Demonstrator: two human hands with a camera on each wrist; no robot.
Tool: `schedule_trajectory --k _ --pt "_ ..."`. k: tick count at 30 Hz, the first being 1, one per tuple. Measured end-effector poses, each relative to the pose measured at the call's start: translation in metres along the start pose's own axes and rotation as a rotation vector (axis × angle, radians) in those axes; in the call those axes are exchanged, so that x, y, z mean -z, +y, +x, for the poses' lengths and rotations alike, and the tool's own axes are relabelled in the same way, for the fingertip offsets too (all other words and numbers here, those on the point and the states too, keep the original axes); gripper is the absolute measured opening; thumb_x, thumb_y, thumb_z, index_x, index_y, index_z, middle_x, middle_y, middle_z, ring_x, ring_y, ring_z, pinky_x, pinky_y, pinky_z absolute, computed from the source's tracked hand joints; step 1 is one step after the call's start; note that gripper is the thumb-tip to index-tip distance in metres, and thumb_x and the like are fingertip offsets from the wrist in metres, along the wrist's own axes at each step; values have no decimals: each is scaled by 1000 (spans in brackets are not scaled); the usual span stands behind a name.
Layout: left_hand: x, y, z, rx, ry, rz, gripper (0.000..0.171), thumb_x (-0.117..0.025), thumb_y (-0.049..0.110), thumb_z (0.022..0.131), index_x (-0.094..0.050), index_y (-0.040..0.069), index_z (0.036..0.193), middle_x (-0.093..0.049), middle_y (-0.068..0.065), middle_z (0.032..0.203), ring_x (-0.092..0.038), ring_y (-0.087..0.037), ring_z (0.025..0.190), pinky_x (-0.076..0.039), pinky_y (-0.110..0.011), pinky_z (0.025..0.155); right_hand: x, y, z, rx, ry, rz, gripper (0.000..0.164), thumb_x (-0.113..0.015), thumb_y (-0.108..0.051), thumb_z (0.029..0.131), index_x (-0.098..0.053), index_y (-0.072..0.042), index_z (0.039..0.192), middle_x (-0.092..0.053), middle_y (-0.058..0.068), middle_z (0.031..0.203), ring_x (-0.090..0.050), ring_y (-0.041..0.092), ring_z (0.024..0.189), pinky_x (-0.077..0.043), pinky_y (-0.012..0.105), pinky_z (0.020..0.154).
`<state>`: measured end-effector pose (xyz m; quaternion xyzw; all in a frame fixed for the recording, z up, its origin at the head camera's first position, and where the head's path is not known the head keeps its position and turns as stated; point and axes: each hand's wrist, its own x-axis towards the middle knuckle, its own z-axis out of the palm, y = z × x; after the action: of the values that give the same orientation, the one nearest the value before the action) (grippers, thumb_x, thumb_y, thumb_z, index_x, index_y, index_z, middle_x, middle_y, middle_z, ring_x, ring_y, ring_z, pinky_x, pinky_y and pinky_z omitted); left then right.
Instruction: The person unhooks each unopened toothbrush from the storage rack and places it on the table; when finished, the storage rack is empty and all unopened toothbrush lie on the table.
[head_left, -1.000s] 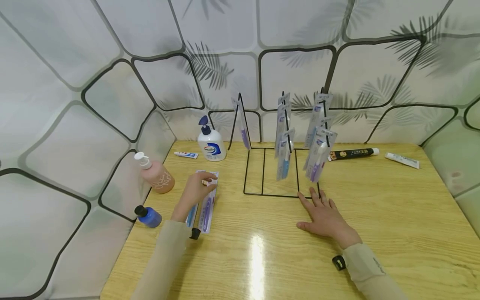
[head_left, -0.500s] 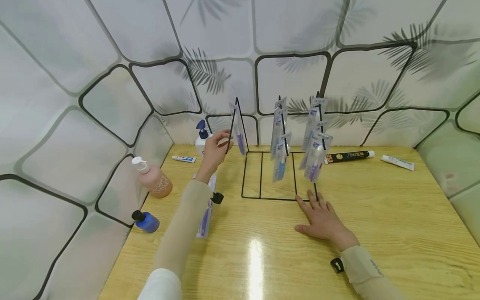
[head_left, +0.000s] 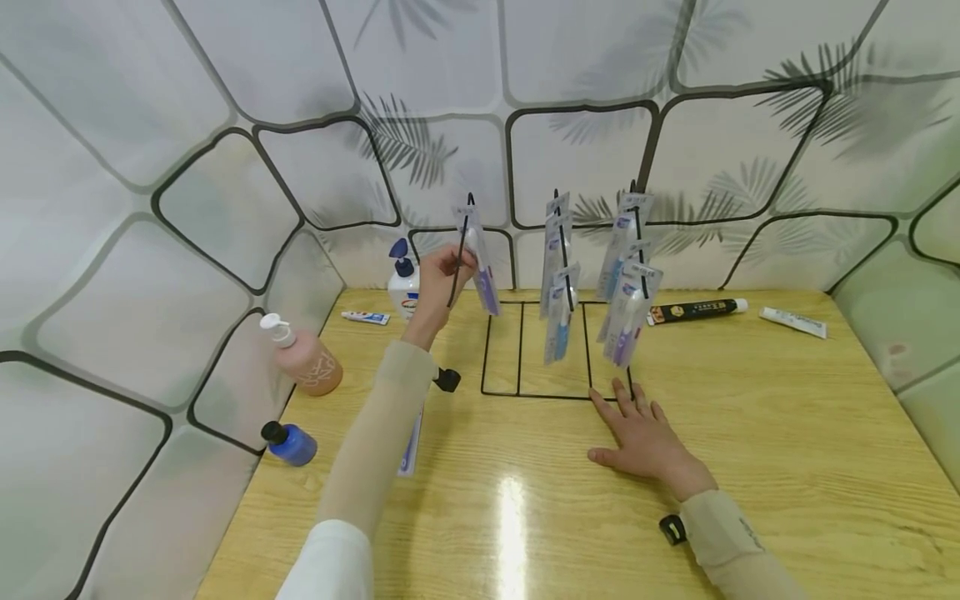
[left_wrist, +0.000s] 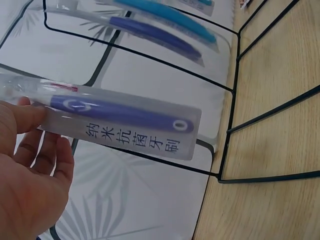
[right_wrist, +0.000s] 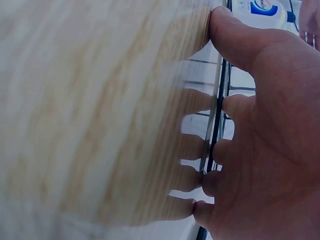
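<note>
On the left prong of the black wire rack [head_left: 555, 397] hangs a packaged purple toothbrush [head_left: 487, 293]. My left hand [head_left: 441, 279] pinches its package near the upper part, thumb in front and fingers behind in the left wrist view. The prong's wire crosses in front of that hand in the head view. Spread flat, my right hand [head_left: 641, 437] rests on the table with fingertips at the rack's front bar. Several packaged toothbrushes, one blue [head_left: 561, 329] and one purple [head_left: 628, 329] in front, hang on the other prongs. Another packaged toothbrush [head_left: 411, 450] lies partly hidden under my left forearm.
A white pump bottle [head_left: 402, 292] stands behind the left hand. Further left are a pink pump bottle [head_left: 311, 362], a blue bottle [head_left: 292, 446] and a small tube [head_left: 366, 317]. A black tube [head_left: 697, 311] and a white tube [head_left: 793, 322] lie right of the rack.
My left hand has gone from the toothbrushes on the table up to the rack's left prong. The hanging purple toothbrush has shifted and tilted in its grip. My right hand stays put.
</note>
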<state>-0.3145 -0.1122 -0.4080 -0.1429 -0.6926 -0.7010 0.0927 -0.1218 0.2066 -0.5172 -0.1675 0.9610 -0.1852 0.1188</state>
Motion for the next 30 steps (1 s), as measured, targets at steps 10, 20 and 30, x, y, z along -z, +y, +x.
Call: schedule_trajectory --k 10,20,30 --pt "1 5 -24 -65 -38 121 5 -62 -8 92 -67 -7 91 -69 3 85 -64 -10 78 -53 -22 73 -2 1 1 2 -5 6 94 -68 -56 91 -24 -14 163 -9 30 168 -6 60 151 -14 78 115" --pt "19 8 -68 71 -164 213 5 -69 -4 92 -70 0 94 -69 -6 88 -61 -10 76 -49 -20 67 0 -2 0 6 0 -8 94 -68 -55 91 -24 -13 163 -10 32 167 -9 61 150 -17 79 114" --pt "51 -12 -117 258 -219 476 12 -75 0 88 -69 5 97 -68 -9 86 -60 -14 74 -49 -22 63 2 -3 0 15 -2 -2 93 -68 -55 92 -25 -13 163 -11 32 166 -8 61 150 -16 79 113"
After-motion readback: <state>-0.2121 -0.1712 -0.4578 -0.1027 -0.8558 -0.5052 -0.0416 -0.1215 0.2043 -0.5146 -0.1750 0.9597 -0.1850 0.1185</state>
